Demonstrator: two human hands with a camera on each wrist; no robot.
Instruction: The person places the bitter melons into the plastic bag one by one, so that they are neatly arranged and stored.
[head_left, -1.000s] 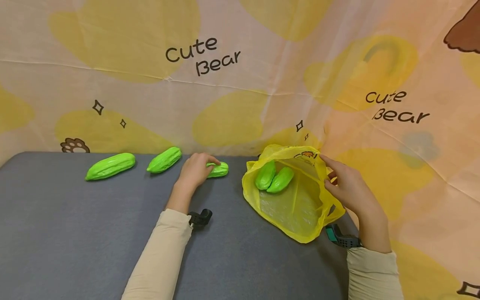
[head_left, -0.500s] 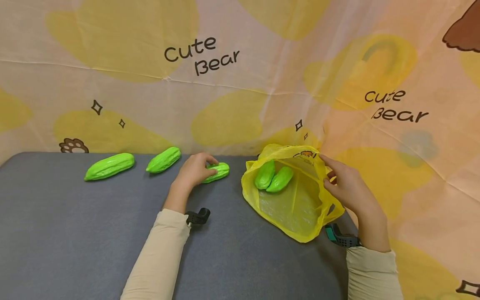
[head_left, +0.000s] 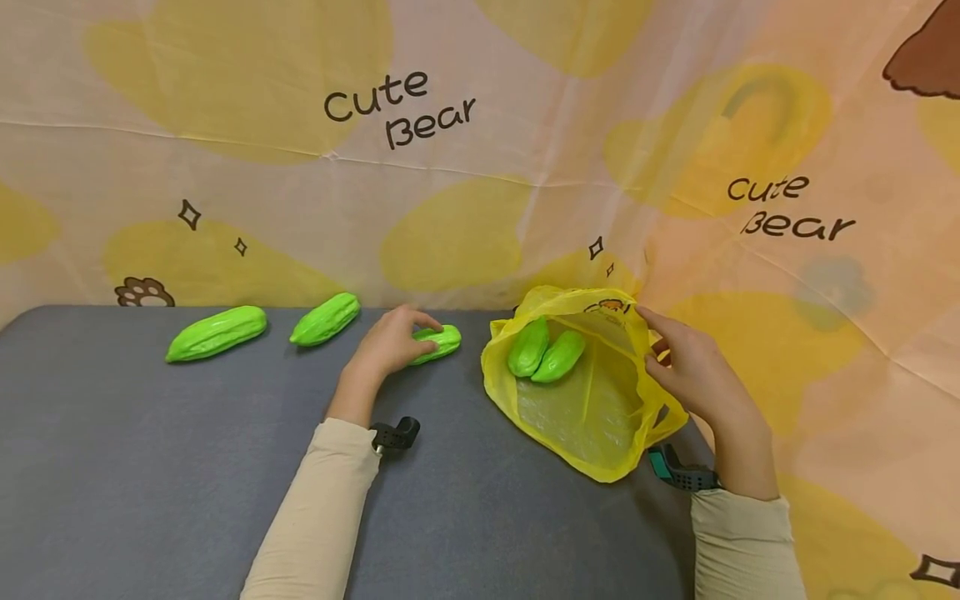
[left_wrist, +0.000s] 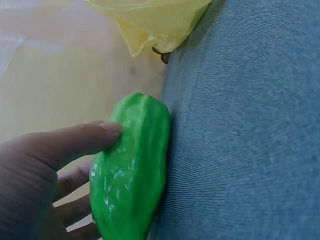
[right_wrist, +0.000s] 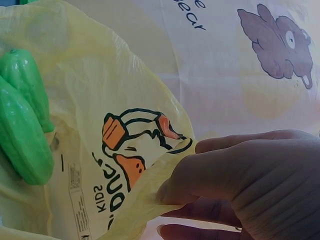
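My left hand (head_left: 390,340) pinches a bright green, ridged bitter melon (head_left: 442,342) at the table's back edge. In the left wrist view the thumb lies on the near side of this bitter melon (left_wrist: 132,175), with the other fingers behind it. My right hand (head_left: 701,371) holds the right rim of a yellow plastic bag (head_left: 592,450) between thumb and fingers, and the bag's mouth gapes toward me. Inside the bag lie two more bitter melons (head_left: 561,357), side by side. In the right wrist view a duck print shows on the bag wall (right_wrist: 82,145).
Two further bitter melons, a longer one (head_left: 217,333) and a shorter one (head_left: 326,319), lie at the back left of the grey table (head_left: 180,467). A patterned cloth (head_left: 450,225) hangs right behind the table and along its right side.
My left thumb has come round onto the near side of the bitter melon, which has turned a little and shifted slightly right. The right hand keeps its hold on the bag.
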